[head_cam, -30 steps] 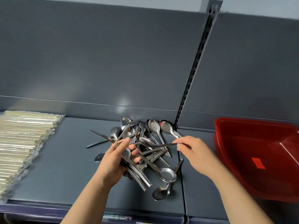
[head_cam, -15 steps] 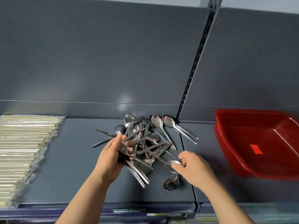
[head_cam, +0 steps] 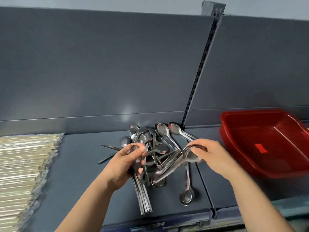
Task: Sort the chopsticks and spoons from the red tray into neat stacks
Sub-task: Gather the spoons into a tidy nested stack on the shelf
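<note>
A loose heap of metal spoons (head_cam: 160, 131) lies on the grey shelf (head_cam: 80, 164) near its back wall. My left hand (head_cam: 123, 164) grips a nested bundle of spoons (head_cam: 142, 195), whose handles point down toward the shelf's front edge. My right hand (head_cam: 212, 156) holds a few spoons (head_cam: 172, 163) by their bowls, lifted over the heap with handles slanting down to the left. One spoon (head_cam: 186, 193) lies alone near the front. Wrapped chopsticks (head_cam: 21, 166) form a wide stack at the left. The red tray (head_cam: 267, 141) sits at the right, with nothing visible inside.
The shelf's grey back panel (head_cam: 100, 64) rises right behind the heap, with a slotted upright (head_cam: 199, 76) at the seam. A dark thin piece of cutlery (head_cam: 107, 158) lies left of the heap. The shelf's front edge (head_cam: 167, 218) runs close below the held bundle.
My right hand has picked up a few spoons from the front of the heap and raised them. My left hand keeps its bundle, now hanging more upright. The camera has moved closer.
</note>
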Demonstrator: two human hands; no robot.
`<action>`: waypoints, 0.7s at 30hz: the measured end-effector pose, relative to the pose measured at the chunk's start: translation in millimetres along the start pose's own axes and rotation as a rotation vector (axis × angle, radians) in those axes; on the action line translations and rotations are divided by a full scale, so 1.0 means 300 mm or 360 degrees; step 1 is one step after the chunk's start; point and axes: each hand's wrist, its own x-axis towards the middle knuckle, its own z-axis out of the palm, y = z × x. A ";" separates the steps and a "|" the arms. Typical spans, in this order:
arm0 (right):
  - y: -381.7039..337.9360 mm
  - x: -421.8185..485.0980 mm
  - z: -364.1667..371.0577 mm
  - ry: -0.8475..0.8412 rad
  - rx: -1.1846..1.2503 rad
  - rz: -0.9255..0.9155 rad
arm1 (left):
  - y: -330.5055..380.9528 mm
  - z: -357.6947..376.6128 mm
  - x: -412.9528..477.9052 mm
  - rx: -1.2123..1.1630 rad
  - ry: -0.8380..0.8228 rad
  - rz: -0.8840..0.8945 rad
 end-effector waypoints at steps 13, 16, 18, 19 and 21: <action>-0.073 0.104 0.183 -0.0189 0.0634 0.0176 | -0.004 0.118 0.044 0.0148 -0.0293 -0.0175; -0.064 0.113 0.217 -0.0166 0.0644 0.0169 | -0.004 0.123 0.043 0.0185 -0.0292 -0.0173; -0.050 0.119 0.217 -0.0103 0.0763 0.0201 | -0.006 0.125 0.049 0.0099 -0.0236 -0.0167; -0.039 0.121 0.207 -0.0045 0.0773 0.0208 | -0.007 0.121 0.053 0.0035 -0.0196 -0.0172; -0.003 0.116 0.166 0.0042 0.0534 0.0173 | -0.009 0.105 0.059 -0.0081 -0.0111 -0.0168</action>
